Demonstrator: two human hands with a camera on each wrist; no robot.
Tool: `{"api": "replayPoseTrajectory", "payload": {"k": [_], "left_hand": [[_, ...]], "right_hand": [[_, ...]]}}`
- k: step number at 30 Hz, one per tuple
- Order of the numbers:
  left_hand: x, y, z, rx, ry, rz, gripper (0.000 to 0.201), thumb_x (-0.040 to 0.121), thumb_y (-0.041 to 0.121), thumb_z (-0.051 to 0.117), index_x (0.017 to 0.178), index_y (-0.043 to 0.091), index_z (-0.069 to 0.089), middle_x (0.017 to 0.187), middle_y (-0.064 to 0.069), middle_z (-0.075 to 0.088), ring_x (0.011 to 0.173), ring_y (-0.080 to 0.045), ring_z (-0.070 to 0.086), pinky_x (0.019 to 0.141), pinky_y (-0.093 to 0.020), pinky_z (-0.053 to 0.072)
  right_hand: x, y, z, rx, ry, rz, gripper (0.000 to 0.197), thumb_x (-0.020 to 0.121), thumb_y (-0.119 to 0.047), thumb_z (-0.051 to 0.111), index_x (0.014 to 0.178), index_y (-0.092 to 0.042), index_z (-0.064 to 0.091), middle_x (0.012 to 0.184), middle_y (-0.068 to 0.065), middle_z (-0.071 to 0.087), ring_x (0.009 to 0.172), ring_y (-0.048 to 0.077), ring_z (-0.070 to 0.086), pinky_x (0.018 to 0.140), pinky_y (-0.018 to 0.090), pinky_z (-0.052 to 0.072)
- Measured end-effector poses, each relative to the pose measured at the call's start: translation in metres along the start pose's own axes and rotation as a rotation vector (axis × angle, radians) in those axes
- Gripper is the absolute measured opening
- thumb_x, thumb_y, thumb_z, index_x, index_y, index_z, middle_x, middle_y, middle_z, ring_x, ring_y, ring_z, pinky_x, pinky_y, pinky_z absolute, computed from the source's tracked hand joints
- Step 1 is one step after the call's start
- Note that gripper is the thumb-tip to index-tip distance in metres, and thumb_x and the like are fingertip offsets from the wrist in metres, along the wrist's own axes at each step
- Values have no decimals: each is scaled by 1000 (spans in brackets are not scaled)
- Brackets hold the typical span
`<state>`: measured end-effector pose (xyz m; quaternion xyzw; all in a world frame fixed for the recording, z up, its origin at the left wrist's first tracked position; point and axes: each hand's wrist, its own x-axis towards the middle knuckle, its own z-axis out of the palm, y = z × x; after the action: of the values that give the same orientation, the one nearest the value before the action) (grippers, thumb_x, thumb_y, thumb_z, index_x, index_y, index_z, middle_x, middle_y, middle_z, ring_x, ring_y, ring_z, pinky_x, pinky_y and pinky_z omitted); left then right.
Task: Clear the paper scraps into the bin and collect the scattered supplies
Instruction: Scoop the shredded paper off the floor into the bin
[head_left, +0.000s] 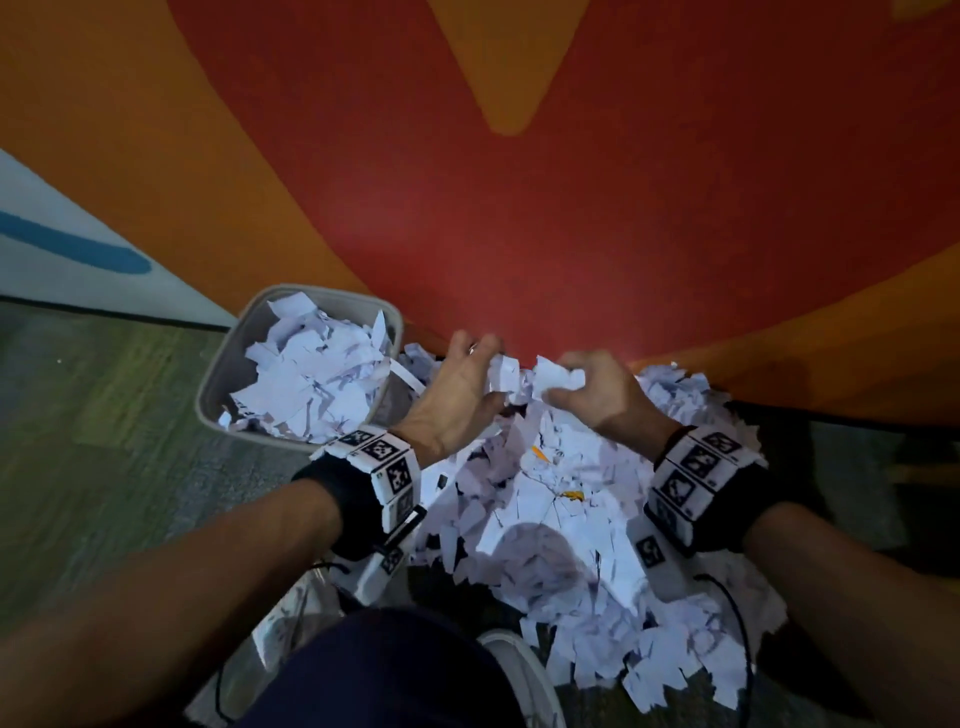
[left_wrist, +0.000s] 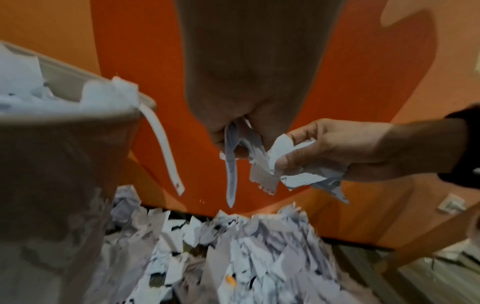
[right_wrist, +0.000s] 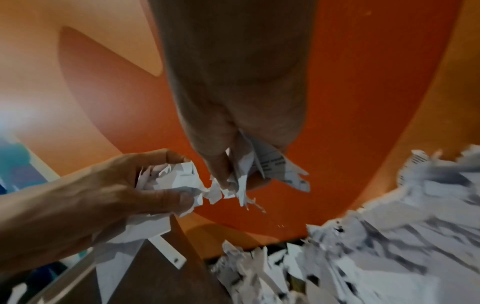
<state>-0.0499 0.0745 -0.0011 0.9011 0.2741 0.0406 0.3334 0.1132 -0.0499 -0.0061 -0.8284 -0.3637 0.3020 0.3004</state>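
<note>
A big heap of white paper scraps (head_left: 561, 509) covers the floor in front of me. Both hands hover above its far end, each gripping a bunch of scraps. My left hand (head_left: 467, 384) holds crumpled scraps (left_wrist: 233, 156) just right of the grey bin (head_left: 223, 384). My right hand (head_left: 592, 389) clutches another wad (head_left: 556, 382), touching the left one. The bin stands at the left, heaped full of scraps (head_left: 311, 374). A white strip (left_wrist: 166, 148) hangs over its rim. Small orange bits (head_left: 571, 494) lie in the heap.
A red and orange wall (head_left: 571, 182) rises right behind the heap and the bin. Green-grey carpet (head_left: 93, 441) spreads to the left. My knee (head_left: 384, 670) and a white shoe (head_left: 519, 660) sit at the near edge of the heap.
</note>
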Motion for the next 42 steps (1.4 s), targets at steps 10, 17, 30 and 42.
{"api": "replayPoseTrajectory", "payload": {"k": [10,17,30,42], "left_hand": [[-30,10,-128,57,213,-80,48,90,29,70,131,15,49,121,-7,46,103,-16,42,85,-24,31],[-66,-49,-185,27,268,-316,55,88,32,73,135,16,49,123,-11,53,98,-21,55,80,-33,46],[-55,-99,-177,-371,392,-591,57,92,24,70,139,10,41,115,-15,62,76,-20,65,46,-25,46],[-54,-109,-176,-450,249,-578,58,90,22,72,141,18,45,124,-5,58,89,-18,61,74,-38,55]], "right_hand": [[-9,-135,-15,64,36,-137,38,86,-19,75,117,-1,64,130,13,62,115,27,61,88,26,46],[-5,-215,40,102,-76,-206,30,85,-13,73,110,3,66,112,16,68,106,29,65,87,36,50],[19,-242,94,57,-162,-142,27,86,-11,70,112,-6,71,108,11,72,95,24,69,79,30,56],[28,-239,100,93,-298,29,42,97,-37,57,128,-9,54,123,14,61,112,31,60,99,47,50]]}}
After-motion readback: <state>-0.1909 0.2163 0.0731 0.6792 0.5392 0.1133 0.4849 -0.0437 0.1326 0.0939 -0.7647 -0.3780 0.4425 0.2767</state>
